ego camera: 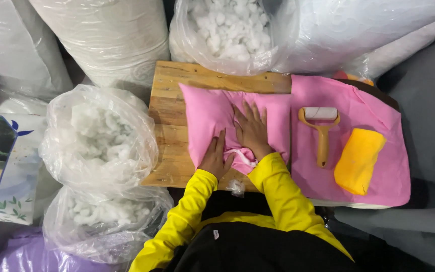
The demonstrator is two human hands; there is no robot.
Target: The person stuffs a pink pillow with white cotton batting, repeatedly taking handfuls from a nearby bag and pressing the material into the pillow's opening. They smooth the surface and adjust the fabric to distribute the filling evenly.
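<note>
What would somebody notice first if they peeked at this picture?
Probably the bright pink pillow in the middle of the wooden board, with the left hand and right hand pressing flat on it. Then the clear bags of white fluffy stuffing on the left, and the yellow-handled roller lying on pink cloth to the right.

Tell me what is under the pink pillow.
The pink pillow lies on a wooden board, both hands pressing it: left hand, right hand. White stuffing shows at its open end. The board beneath it is covered.
</note>
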